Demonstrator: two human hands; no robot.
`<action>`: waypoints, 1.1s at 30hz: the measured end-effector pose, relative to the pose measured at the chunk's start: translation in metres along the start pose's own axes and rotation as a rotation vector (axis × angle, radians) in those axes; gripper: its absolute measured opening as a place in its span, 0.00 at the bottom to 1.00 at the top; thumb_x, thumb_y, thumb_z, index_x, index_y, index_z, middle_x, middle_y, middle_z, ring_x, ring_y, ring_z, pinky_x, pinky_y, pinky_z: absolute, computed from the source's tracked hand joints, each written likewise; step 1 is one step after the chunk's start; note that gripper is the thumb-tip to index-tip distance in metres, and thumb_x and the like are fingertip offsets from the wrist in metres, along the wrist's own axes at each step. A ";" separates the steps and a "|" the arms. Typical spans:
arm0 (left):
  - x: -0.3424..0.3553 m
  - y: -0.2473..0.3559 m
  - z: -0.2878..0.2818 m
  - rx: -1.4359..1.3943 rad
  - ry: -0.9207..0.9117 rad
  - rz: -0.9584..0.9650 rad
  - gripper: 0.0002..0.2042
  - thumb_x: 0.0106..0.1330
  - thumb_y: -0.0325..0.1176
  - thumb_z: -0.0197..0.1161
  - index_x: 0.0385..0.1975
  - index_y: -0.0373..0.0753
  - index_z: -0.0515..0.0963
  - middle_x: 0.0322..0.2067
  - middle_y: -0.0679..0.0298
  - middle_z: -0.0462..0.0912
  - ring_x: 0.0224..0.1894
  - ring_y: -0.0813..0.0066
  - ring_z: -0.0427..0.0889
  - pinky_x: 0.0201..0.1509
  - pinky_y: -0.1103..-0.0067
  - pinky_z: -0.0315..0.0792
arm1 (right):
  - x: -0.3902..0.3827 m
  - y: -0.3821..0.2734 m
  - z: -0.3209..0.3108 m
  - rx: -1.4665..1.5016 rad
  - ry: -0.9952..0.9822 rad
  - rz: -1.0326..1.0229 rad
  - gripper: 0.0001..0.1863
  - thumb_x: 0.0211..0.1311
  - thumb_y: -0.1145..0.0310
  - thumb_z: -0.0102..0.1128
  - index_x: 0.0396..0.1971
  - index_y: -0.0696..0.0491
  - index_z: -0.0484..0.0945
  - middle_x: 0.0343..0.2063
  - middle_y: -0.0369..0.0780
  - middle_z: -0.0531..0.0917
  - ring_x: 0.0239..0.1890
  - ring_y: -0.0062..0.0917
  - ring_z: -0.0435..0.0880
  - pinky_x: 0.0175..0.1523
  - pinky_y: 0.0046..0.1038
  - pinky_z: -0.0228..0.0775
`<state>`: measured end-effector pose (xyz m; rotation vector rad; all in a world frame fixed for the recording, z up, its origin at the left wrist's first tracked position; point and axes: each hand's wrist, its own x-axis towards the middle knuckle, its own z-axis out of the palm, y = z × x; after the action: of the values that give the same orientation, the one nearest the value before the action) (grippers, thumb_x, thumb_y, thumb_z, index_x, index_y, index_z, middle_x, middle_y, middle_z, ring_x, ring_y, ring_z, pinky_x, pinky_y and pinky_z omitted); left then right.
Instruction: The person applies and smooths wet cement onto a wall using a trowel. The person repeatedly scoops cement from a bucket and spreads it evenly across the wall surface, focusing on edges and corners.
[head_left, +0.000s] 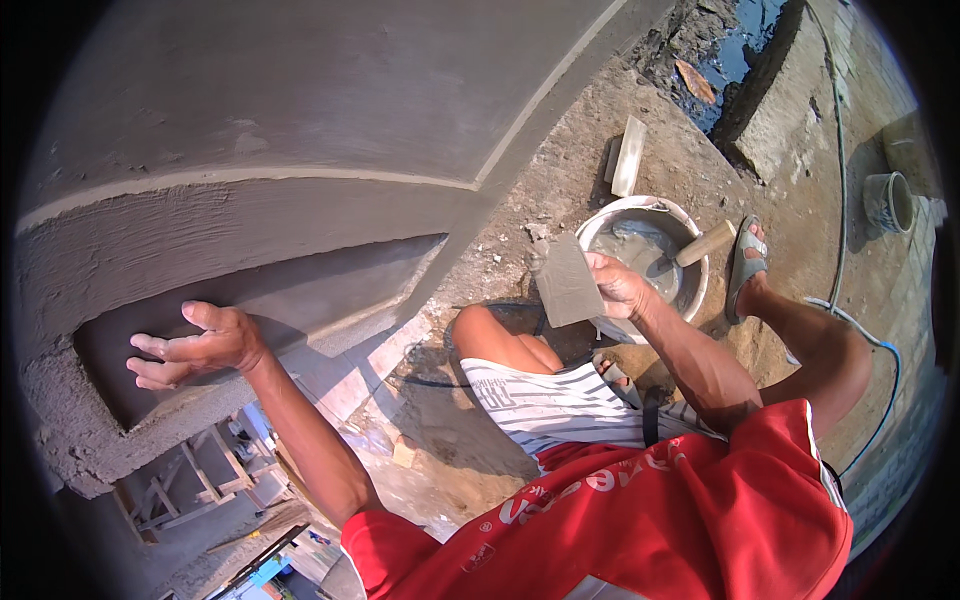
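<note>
My left hand (205,350) is at the recess (330,285) in the grey plastered wall (300,90), its fingers apart and slightly bent, holding nothing. Whether it touches the plaster I cannot tell. In my right hand (622,285) is a flat rectangular plate (568,282), grey with cement, gripped by one edge. Just behind that hand stands a round white bucket (697,222) with wet grey cement inside. The pale handle (706,243) of a tool leans over its rim; the tool's other end is hidden in the bucket.
Beside the bucket lies a pale, flat-faced tool (628,157) on the ground. Another bucket (887,203) stands at the far right, past a hose (840,190). A broken concrete slab (770,100) borders dark water at the top. Wooden framing (205,470) shows at the lower left.
</note>
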<state>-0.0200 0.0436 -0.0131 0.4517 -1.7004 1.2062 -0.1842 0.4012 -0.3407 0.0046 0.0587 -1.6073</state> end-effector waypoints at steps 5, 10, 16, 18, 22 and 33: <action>0.000 0.001 0.000 0.016 -0.017 -0.007 0.32 0.65 0.42 0.51 0.62 0.22 0.61 0.64 0.43 0.53 0.67 0.40 0.52 0.70 0.45 0.46 | 0.059 0.054 0.000 0.172 0.089 -0.188 0.30 0.64 0.73 0.59 0.66 0.52 0.63 0.59 0.43 0.74 0.59 0.33 0.76 0.64 0.38 0.70; -0.002 0.000 -0.001 0.024 -0.021 0.001 0.32 0.65 0.42 0.50 0.62 0.22 0.61 0.64 0.44 0.53 0.67 0.40 0.51 0.70 0.45 0.46 | 0.107 0.094 -0.039 0.236 0.237 -0.363 0.27 0.68 0.74 0.53 0.66 0.50 0.62 0.60 0.42 0.73 0.59 0.33 0.75 0.64 0.40 0.69; 0.000 0.002 -0.002 0.024 -0.013 0.017 0.30 0.65 0.42 0.53 0.61 0.23 0.63 0.62 0.45 0.54 0.65 0.41 0.54 0.68 0.46 0.50 | 0.155 0.116 -0.088 0.275 0.461 -0.451 0.25 0.69 0.78 0.45 0.65 0.49 0.63 0.58 0.41 0.74 0.57 0.34 0.76 0.62 0.41 0.71; 0.000 0.000 -0.002 0.010 -0.018 0.018 0.30 0.65 0.41 0.53 0.61 0.23 0.63 0.62 0.44 0.54 0.65 0.40 0.53 0.68 0.46 0.51 | 0.167 0.117 -0.093 0.277 0.512 -0.464 0.25 0.68 0.78 0.45 0.64 0.49 0.64 0.57 0.41 0.74 0.56 0.34 0.77 0.61 0.41 0.71; -0.003 -0.003 -0.001 0.001 -0.044 -0.003 0.34 0.67 0.47 0.49 0.62 0.20 0.60 0.63 0.41 0.51 0.67 0.40 0.50 0.67 0.48 0.50 | 0.186 0.117 -0.094 0.244 0.605 -0.512 0.22 0.68 0.79 0.46 0.60 0.48 0.67 0.51 0.38 0.77 0.51 0.32 0.78 0.58 0.42 0.74; -0.004 -0.001 -0.003 -0.059 -0.045 -0.015 0.30 0.66 0.39 0.55 0.62 0.23 0.61 0.63 0.42 0.52 0.65 0.39 0.51 0.66 0.47 0.51 | 0.221 0.117 -0.015 0.072 0.836 -0.538 0.17 0.63 0.82 0.55 0.48 0.50 0.68 0.38 0.37 0.78 0.41 0.24 0.80 0.51 0.43 0.80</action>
<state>-0.0161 0.0452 -0.0157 0.4575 -1.7631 1.1397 -0.0759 0.1770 -0.3687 0.7734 0.6971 -2.0402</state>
